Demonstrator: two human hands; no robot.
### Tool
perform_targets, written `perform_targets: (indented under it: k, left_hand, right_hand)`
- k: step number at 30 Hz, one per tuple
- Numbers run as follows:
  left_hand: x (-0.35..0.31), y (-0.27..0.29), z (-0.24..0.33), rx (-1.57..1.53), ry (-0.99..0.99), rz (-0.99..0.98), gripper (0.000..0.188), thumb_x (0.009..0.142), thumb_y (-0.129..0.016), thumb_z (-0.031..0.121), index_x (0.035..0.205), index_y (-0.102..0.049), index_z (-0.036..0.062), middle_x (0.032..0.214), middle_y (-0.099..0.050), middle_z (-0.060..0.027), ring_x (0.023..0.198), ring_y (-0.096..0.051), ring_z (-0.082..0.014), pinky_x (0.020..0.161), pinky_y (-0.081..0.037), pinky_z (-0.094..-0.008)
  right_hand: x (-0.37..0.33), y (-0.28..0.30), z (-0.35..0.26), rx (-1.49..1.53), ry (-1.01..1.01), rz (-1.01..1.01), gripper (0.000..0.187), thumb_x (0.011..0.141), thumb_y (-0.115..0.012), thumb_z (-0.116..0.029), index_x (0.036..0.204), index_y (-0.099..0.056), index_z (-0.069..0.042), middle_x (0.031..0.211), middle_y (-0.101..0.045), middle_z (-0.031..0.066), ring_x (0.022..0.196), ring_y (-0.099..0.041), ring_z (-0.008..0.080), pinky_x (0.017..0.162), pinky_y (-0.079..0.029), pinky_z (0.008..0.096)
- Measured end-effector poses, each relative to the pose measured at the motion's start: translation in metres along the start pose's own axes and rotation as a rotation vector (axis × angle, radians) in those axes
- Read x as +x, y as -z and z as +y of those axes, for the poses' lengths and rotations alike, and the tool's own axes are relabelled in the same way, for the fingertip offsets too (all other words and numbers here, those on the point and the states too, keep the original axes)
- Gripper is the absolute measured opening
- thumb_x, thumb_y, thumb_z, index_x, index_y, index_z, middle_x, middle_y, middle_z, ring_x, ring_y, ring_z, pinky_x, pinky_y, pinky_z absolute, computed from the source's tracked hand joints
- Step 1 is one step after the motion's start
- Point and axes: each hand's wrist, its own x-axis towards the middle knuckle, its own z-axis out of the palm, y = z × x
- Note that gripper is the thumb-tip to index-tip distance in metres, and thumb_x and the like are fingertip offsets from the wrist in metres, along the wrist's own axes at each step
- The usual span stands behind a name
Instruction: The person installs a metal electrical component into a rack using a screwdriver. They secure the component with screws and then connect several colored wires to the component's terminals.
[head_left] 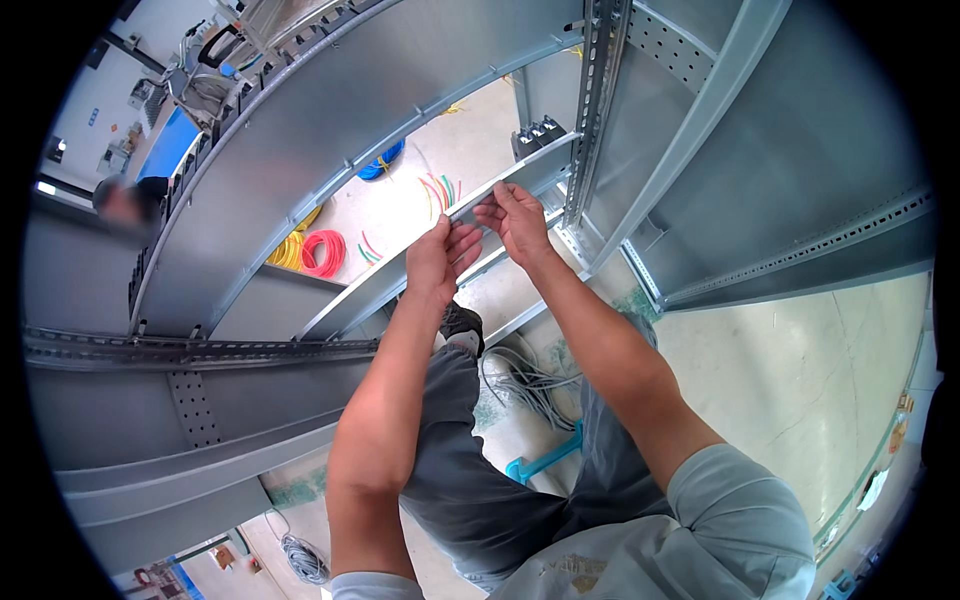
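Left hand [440, 258] and right hand [517, 225] are side by side at the upper edge of a grey metal crossbar [374, 292].
The crossbar spans the cabinet frame [600, 110] before the person; the fingers of both hands are loosely bent and slightly parted, and whether they pinch its edge cannot be told. Below, between the trouser legs [460, 490], lie a turquoise bar [548, 458] and grey cables [540, 388]. Beyond the crossbar are a black block [538, 138], red coil [323, 254], yellow coil [287, 252] and blue coil [382, 162]; farther off, at left, is another person [125, 203].
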Motion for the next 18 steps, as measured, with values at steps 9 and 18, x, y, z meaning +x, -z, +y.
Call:
perform_targets:
  k: [9,18]
  left_hand:
    - [-0.004,0.009,0.006,0.057,0.041,-0.042,0.036,0.105,-0.053,0.035,0.113,-0.058,0.0004,0.099,-0.069,-0.0116,0.098,-0.070,-0.0242,0.084,-0.060,-0.0382]
    - [-0.046,-0.017,0.041,1.656,-0.592,0.279,0.055,0.084,-0.076,0.051,0.097,-0.069,-0.0022,0.078,-0.070,-0.0187,0.064,-0.069,-0.0323,0.064,-0.057,-0.0408]
  right_hand:
    - [-0.001,-0.009,0.002,-0.102,0.104,0.076,0.022,0.101,-0.063,-0.023,0.094,-0.064,-0.003,0.083,-0.069,0.0074,0.071,-0.071,0.0159,0.062,-0.060,0.0276]
    - [0.002,-0.003,-0.001,-0.133,0.094,0.070,0.024,0.101,-0.064,-0.024,0.090,-0.064,-0.002,0.077,-0.067,0.0058,0.061,-0.065,0.0134,0.057,-0.056,0.0275]
